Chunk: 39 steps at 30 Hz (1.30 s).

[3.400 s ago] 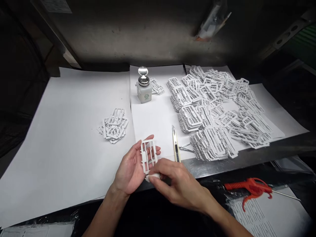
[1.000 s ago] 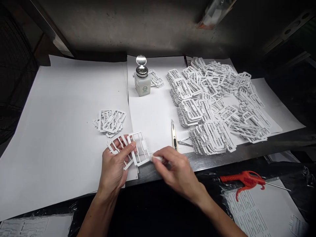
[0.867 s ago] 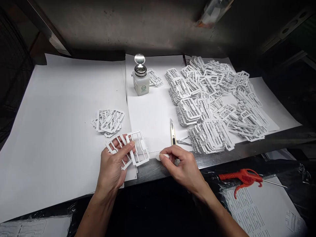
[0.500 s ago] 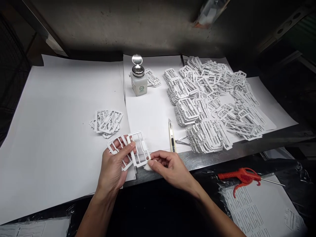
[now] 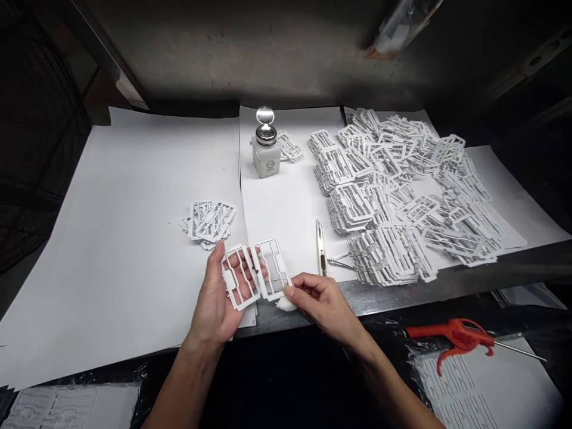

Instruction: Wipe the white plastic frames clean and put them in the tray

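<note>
The left frame (image 5: 230, 280) and the right frame (image 5: 280, 262), held side by side near the table edge (image 5: 370, 300).
We see the left hand (image 5: 215, 304) spread palm up, the left frame lying across its fingers, while the right hand (image 5: 325, 301) pinches the right frame by its lower corner; under those fingertips shows a white wad (image 5: 286, 305) (partly hidden). Beyond, we find a small pile (image 5: 211, 221) of similar frames, a bottle (image 5: 267, 158) with its lid raised, and a knife (image 5: 322, 250) beside large stacks (image 5: 388, 256).
</note>
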{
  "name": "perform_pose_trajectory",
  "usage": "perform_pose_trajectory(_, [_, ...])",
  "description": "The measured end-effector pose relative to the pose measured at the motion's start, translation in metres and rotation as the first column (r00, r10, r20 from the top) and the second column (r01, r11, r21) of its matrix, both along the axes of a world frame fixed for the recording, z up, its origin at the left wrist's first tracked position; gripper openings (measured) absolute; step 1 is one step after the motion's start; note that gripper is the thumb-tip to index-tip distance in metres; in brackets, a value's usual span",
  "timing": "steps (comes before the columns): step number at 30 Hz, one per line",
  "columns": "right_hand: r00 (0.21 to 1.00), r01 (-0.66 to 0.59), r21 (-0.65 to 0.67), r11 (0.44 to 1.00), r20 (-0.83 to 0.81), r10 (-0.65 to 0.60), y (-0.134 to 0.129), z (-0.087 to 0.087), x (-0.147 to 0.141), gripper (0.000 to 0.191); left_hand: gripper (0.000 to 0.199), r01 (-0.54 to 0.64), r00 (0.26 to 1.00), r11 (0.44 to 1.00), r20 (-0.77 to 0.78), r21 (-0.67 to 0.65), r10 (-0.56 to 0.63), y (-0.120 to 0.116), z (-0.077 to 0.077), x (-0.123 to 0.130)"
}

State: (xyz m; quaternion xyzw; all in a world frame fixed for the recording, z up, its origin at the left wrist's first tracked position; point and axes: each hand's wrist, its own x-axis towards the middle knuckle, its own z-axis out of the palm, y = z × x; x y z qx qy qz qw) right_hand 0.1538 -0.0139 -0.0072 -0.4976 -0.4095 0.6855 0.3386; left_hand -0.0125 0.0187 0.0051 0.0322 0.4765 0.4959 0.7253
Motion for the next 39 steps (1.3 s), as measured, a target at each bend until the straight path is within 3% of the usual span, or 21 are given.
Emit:
perform_pose_trajectory(8, [0.994, 0.041, 0.082, 0.996, 0.096, -0.049, 0.004, 0.007, 0.011, 0.024, 0.052, 0.065, 0.997, 0.997, 0.039, -0.034, -0.064, 0.0, -0.004, -0.006])
perform_pose_trajectory(14, [0.908, -0.072, 0.262, 0.962, 0.416, -0.045, 0.002, 0.018, 0.014, 0.022, 0.052, 0.089, 0.996, 0.996, -0.003, -0.022, -0.089, 0.001, -0.003, -0.006])
perform_pose_trajectory(16, [0.836, -0.17, 0.365, 0.915, 0.545, -0.062, -0.001, 0.022, 0.013, 0.02, 0.053, 0.093, 0.996, 0.995, -0.009, -0.026, -0.093, 0.001, -0.003, -0.005])
perform_pose_trajectory(19, [0.699, -0.375, 0.471, 0.798, 0.709, -0.09, -0.003, 0.029, 0.006, 0.019, 0.051, 0.094, 0.995, 0.996, -0.035, -0.003, -0.094, -0.002, -0.002, 0.002])
perform_pose_trajectory(22, [0.515, -0.618, 0.45, 0.645, 0.851, -0.1, -0.002, 0.035, -0.006, 0.02, 0.037, 0.13, 0.982, 0.988, -0.149, 0.082, -0.117, -0.008, -0.001, 0.01])
perform_pose_trajectory(24, [0.467, -0.698, 0.419, 0.582, 0.881, -0.073, -0.001, 0.039, -0.011, 0.02, 0.038, 0.154, 0.971, 0.98, -0.203, 0.125, -0.127, -0.011, -0.002, 0.013])
perform_pose_trajectory(26, [0.559, -0.671, 0.443, 0.594, 0.829, 0.013, 0.0, 0.043, -0.01, 0.014, 0.039, 0.154, 0.981, 0.98, -0.141, 0.127, -0.136, -0.012, -0.002, 0.011])
perform_pose_trajectory(28, [0.713, -0.544, 0.489, 0.682, 0.698, 0.069, 0.002, 0.046, -0.004, 0.007, 0.043, 0.148, 0.989, 0.982, 0.006, 0.121, -0.15, -0.01, -0.004, 0.006])
perform_pose_trajectory(30, [0.823, -0.36, 0.505, 0.785, 0.568, 0.012, 0.006, 0.047, 0.003, 0.005, 0.047, 0.15, 0.977, 0.979, 0.134, 0.136, -0.168, -0.008, -0.005, 0.001])
perform_pose_trajectory(32, [0.869, -0.177, 0.505, 0.845, 0.483, -0.106, 0.013, 0.044, 0.009, 0.003, 0.049, 0.158, 0.963, 0.974, 0.192, 0.161, -0.188, -0.007, -0.005, -0.002])
perform_pose_trajectory(35, [0.895, -0.013, 0.513, 0.858, 0.388, -0.218, 0.027, 0.038, 0.008, 0.006, 0.047, 0.184, 0.955, 0.967, 0.2, 0.174, -0.218, -0.009, -0.006, -0.001])
perform_pose_trajectory(39, [0.915, -0.017, 0.586, 0.81, 0.336, -0.225, 0.044, 0.032, -0.01, 0.011, 0.039, 0.184, 0.964, 0.969, 0.16, 0.166, -0.21, -0.013, -0.009, 0.005])
